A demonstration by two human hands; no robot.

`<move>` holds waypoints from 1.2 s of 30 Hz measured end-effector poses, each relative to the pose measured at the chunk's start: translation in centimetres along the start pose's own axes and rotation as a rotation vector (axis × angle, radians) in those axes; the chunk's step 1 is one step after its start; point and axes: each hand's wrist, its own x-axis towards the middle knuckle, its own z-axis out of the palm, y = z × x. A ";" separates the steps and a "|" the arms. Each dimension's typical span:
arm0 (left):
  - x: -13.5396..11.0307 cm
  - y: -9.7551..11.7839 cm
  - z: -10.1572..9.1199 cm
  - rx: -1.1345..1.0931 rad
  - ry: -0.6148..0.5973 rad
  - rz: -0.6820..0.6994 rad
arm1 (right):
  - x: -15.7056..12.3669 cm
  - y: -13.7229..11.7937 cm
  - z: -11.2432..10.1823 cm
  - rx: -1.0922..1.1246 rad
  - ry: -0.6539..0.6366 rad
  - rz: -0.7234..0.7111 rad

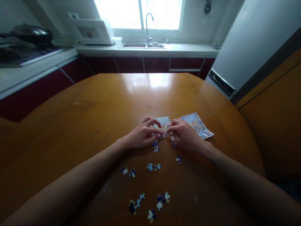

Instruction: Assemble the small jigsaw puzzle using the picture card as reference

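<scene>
Mid-table: assembled puzzle patch (164, 121) lies between both hands, just far of fingertips. Left hand (141, 137), right hand (187, 135): fingers curled, tips pinching patch's near edge, equally close. Loose pieces (154, 167) on near side.

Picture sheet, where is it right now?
Head view: the picture sheet lies on the wooden table, right of centre, just beyond the right hand, beside the part-built puzzle.

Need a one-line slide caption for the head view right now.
Left hand and right hand meet at a part-built jigsaw on a wooden table, loose pieces scattered nearer.
</scene>
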 end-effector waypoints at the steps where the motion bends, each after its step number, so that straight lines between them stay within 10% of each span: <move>1: 0.0 0.0 0.0 -0.003 0.016 -0.013 | 0.1 0.3 -0.4 0.029 0.075 0.055; 6: 0.0 -0.1 0.0 -0.025 0.037 -0.035 | 0.4 1.6 -1.6 0.046 0.281 0.220; 20: -0.1 -0.4 0.2 -0.022 0.030 0.014 | -0.5 -0.5 1.3 -0.036 -0.057 0.021; 36: -0.1 -0.4 0.2 -0.014 -0.023 0.027 | -0.5 -0.5 0.9 -0.061 -0.125 -0.035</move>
